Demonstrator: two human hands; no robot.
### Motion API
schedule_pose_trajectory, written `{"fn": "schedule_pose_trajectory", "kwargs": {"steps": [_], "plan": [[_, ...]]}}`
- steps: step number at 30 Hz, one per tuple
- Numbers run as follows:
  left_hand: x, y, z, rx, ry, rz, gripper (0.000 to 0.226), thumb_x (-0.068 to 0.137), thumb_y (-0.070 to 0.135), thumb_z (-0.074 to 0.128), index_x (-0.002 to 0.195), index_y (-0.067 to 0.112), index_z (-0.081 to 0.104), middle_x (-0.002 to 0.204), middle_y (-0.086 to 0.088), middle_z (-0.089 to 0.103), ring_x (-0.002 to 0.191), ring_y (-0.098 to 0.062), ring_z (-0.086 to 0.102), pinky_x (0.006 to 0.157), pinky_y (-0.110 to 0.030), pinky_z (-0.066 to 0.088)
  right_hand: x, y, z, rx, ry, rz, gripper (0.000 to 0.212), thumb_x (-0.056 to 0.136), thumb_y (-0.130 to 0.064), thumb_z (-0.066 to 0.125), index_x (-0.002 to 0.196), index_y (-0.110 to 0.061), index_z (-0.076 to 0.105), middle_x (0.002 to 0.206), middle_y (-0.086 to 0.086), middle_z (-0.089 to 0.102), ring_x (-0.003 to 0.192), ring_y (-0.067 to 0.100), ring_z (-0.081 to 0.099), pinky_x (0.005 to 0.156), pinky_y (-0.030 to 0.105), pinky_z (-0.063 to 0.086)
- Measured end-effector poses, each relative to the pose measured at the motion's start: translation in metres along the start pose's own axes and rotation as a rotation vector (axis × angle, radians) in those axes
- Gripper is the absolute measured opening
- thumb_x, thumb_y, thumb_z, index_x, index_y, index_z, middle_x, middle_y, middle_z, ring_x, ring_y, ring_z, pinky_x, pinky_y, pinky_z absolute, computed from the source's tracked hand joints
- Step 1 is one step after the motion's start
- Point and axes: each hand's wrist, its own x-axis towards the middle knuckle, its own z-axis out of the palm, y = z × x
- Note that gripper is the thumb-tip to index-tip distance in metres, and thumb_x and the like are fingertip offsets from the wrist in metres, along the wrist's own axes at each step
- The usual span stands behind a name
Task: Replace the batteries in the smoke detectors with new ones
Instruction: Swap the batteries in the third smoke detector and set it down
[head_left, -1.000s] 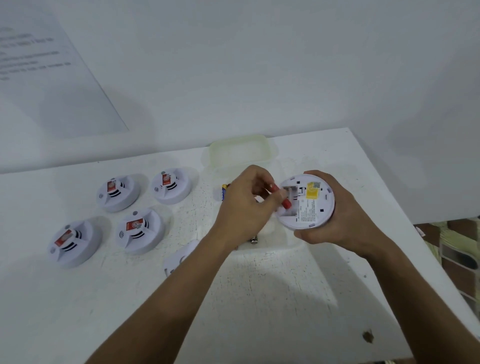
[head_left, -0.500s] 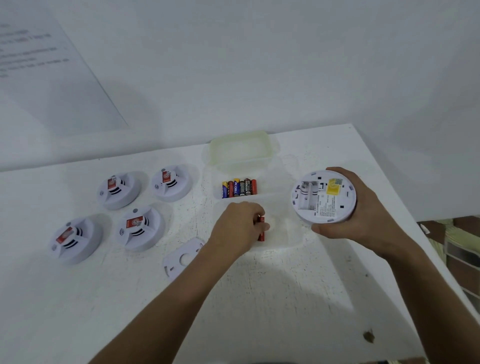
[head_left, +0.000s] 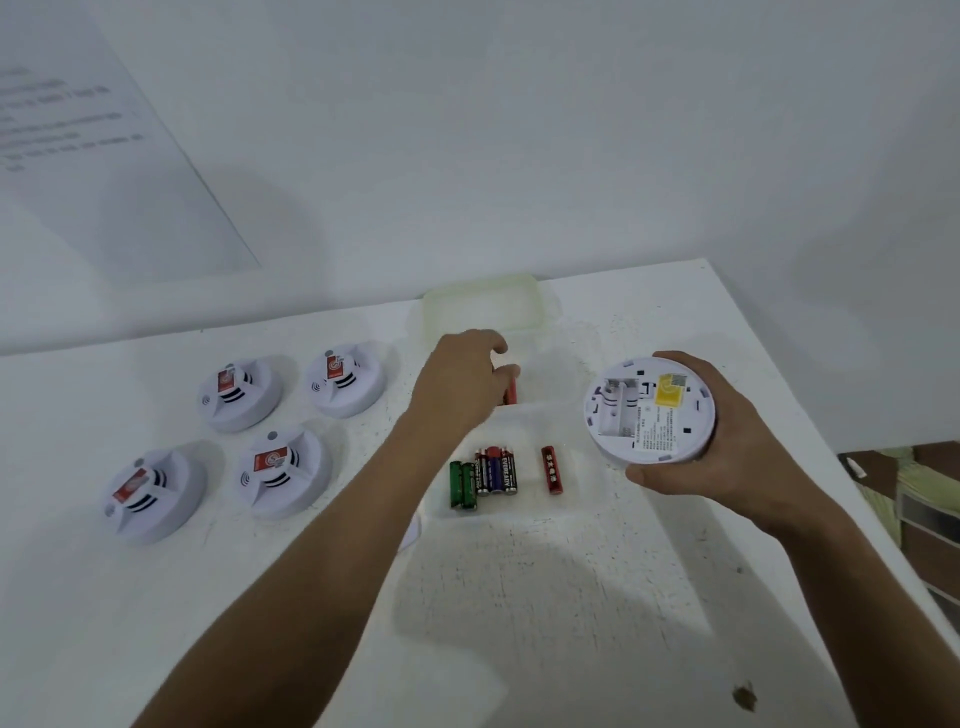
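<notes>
My right hand (head_left: 727, 452) grips a white smoke detector (head_left: 649, 410) held back side up above the table; its battery bay (head_left: 615, 410) is empty. My left hand (head_left: 462, 384) reaches into the far compartment of a clear plastic box (head_left: 550, 410), fingers curled over the row of batteries there. Only one red battery (head_left: 511, 389) of that row shows, at my thumb. Whether the fingers grip one is hidden. In the near compartment lie a cluster of green, blue and black batteries (head_left: 483, 478) and a lone red battery (head_left: 552, 470).
Several white smoke detectors (head_left: 283, 470) sit face up on the left of the white table (head_left: 571, 623). The box's pale lid (head_left: 483, 306) lies by the wall. A detector back plate (head_left: 410, 535) peeks from under my left forearm. The table's right edge (head_left: 831, 467) is close.
My left hand pulled the red battery out of the detector, left it in the near compartment, then moved to the far row of batteries. My right hand drew the detector to the right.
</notes>
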Motion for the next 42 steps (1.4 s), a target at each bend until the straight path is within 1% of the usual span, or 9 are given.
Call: {"fn": "schedule_pose_trajectory", "kwargs": {"steps": [4, 10, 14, 21, 24, 28, 34, 38, 42], "plan": [[0.038, -0.006, 0.012, 0.193, -0.207, -0.006, 0.042, 0.086, 0.041, 0.068, 0.122, 0.019, 0.064, 0.126, -0.004, 0.061, 0.108, -0.021, 0.060, 0.089, -0.035, 0.050, -0.002, 0.002, -0.002, 0.003, -0.002, 0.010, 0.093, 0.045, -0.037, 0.085, 0.130, -0.030, 0.049, 0.120, -0.018, 0.061, 0.113, 0.005, 0.060, 0.085, 0.017, 0.053], [0.047, -0.013, 0.018, 0.217, -0.291, 0.046, 0.022, 0.089, 0.037, 0.065, 0.090, 0.018, 0.076, 0.092, -0.002, 0.072, 0.069, -0.015, 0.058, 0.062, -0.027, 0.045, -0.003, 0.009, -0.007, 0.000, 0.011, 0.044, 0.094, 0.043, -0.038, 0.086, 0.130, -0.032, 0.048, 0.117, -0.021, 0.061, 0.110, 0.003, 0.060, 0.083, 0.013, 0.052], [0.047, -0.016, 0.022, 0.123, -0.256, 0.059, 0.021, 0.086, 0.035, 0.070, 0.092, 0.016, 0.074, 0.093, 0.000, 0.068, 0.080, -0.015, 0.060, 0.069, -0.029, 0.049, -0.001, 0.010, -0.003, 0.010, 0.000, 0.047, 0.093, 0.043, -0.038, 0.086, 0.128, -0.035, 0.048, 0.118, -0.020, 0.061, 0.112, 0.004, 0.060, 0.084, 0.015, 0.053], [0.029, -0.003, 0.008, -0.142, -0.010, 0.069, 0.004, 0.091, 0.022, 0.062, 0.090, 0.024, 0.065, 0.065, 0.013, 0.065, 0.051, 0.002, 0.056, 0.056, -0.015, 0.044, 0.006, 0.003, 0.003, 0.015, -0.004, 0.014, 0.089, 0.045, -0.037, 0.085, 0.126, -0.038, 0.047, 0.118, -0.023, 0.060, 0.112, 0.001, 0.059, 0.084, 0.013, 0.052], [0.010, 0.017, -0.008, -0.364, 0.097, 0.069, 0.018, 0.093, 0.024, 0.057, 0.106, 0.026, 0.070, 0.081, 0.006, 0.069, 0.068, -0.009, 0.067, 0.053, -0.008, 0.045, 0.009, 0.000, 0.006, 0.019, -0.006, -0.010, 0.091, 0.046, -0.036, 0.086, 0.128, -0.036, 0.047, 0.119, -0.019, 0.061, 0.113, 0.004, 0.059, 0.084, 0.014, 0.052], [-0.024, 0.044, -0.024, -0.402, -0.144, 0.137, 0.028, 0.092, 0.033, 0.061, 0.120, 0.029, 0.066, 0.090, 0.008, 0.068, 0.076, -0.012, 0.067, 0.065, -0.024, 0.051, 0.012, -0.005, 0.013, 0.028, -0.010, -0.050, 0.090, 0.047, -0.029, 0.088, 0.128, -0.031, 0.047, 0.115, -0.020, 0.062, 0.110, 0.005, 0.060, 0.081, 0.013, 0.052], [-0.060, 0.059, -0.019, -0.198, -0.074, 0.135, 0.010, 0.082, 0.029, 0.072, 0.088, 0.021, 0.071, 0.089, 0.006, 0.068, 0.071, -0.006, 0.061, 0.058, -0.014, 0.044, 0.014, 0.001, 0.022, -0.023, -0.012, -0.078, 0.093, 0.050, -0.028, 0.089, 0.133, -0.020, 0.047, 0.118, -0.011, 0.063, 0.110, 0.011, 0.062, 0.088, 0.018, 0.052], [-0.071, 0.060, -0.015, -0.192, -0.053, 0.184, 0.015, 0.087, 0.029, 0.067, 0.090, 0.017, 0.075, 0.092, -0.003, 0.063, 0.076, -0.013, 0.060, 0.062, -0.006, 0.038, 0.014, 0.002, 0.024, -0.043, -0.010, -0.080, 0.096, 0.049, -0.041, 0.085, 0.134, -0.017, 0.047, 0.125, -0.004, 0.062, 0.112, 0.010, 0.061, 0.094, 0.018, 0.051], [-0.071, 0.050, -0.020, -0.248, -0.199, 0.216, 0.023, 0.088, 0.030, 0.066, 0.110, 0.026, 0.072, 0.107, 0.004, 0.058, 0.087, -0.007, 0.059, 0.074, -0.017, 0.047, 0.014, 0.001, 0.024, -0.038, 0.004, -0.086, 0.093, 0.052, -0.031, 0.090, 0.133, -0.016, 0.048, 0.123, -0.004, 0.062, 0.111, 0.009, 0.061, 0.092, 0.017, 0.051]]}}
